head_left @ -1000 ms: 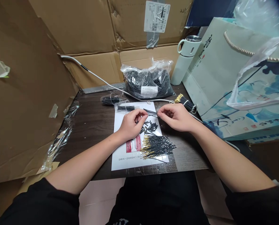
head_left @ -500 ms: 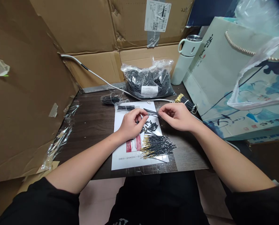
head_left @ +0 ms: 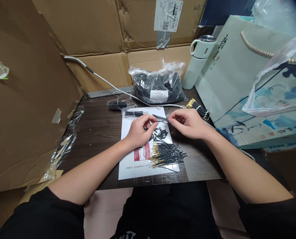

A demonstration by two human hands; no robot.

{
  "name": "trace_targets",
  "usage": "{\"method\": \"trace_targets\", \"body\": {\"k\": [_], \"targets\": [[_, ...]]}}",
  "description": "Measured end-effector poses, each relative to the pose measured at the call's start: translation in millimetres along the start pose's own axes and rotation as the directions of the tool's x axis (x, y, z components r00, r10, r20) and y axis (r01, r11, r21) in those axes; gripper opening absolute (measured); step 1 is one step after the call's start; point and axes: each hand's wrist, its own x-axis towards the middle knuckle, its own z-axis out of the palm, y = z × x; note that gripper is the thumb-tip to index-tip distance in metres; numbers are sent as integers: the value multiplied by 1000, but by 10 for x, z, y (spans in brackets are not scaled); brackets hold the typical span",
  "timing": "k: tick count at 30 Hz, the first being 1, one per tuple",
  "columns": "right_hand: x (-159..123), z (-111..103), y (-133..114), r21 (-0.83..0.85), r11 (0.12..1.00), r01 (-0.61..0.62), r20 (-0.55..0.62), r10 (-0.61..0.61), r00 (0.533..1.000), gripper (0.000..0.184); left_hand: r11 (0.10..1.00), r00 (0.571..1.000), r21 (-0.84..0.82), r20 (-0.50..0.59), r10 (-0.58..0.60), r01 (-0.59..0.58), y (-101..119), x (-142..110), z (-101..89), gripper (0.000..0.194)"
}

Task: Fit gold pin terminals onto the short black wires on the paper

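Note:
My left hand (head_left: 142, 130) is closed in a pinch, thumb against fingertips. Facing it, my right hand (head_left: 186, 123) is pinched too, and a thin black wire (head_left: 162, 122) runs between the two sets of fingertips. Just behind it lie a few more black wires (head_left: 159, 117). Short black tube pieces (head_left: 162, 133) are scattered on the printed sheet (head_left: 128, 156) below my hands. Nearer to me is a pile of black wires with gold-coloured ends (head_left: 166, 154), partly over the sheet's right edge. The exact tips in my fingers are too small to make out.
Bundles of black wires (head_left: 118, 105) lie behind my left hand, and a tied gold-ended bundle (head_left: 197, 108) is at the right. A plastic bag of black parts (head_left: 159, 87), a pale flask (head_left: 196, 66), a white cable (head_left: 105, 80) and a paper bag (head_left: 227, 83) stand around the dark table (head_left: 88, 146).
The view has shifted very slightly. Both hands keep the same pinch and place, and the wires and pieces lie as before.

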Motion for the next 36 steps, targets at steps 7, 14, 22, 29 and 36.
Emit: {"method": "trace_targets", "body": {"k": [7,14,22,29,36], "targets": [[0,8,3,3,1000,-8,3,8,1000,20,1000,1000,6,-2,0,0,0,-7,4,10],[0,4,-5,-1,1000,-3,-2,3,1000,20,1000,1000,0,1,-5,5,1,-5,1,11],[0,-3,-4,-12,1000,-10,-11,10,1000,20,999,1000,-34,2,-31,31,-1,-12,5,19],[6,80,95,-111,992,62,-56,-68,996,13,1000,999,28,-39,-8,9,4,-24,9,22],[-5,289,203,-302,948,98,-26,-111,994,16,978,994,180,41,104,-110,40,-29,1,12]]}}
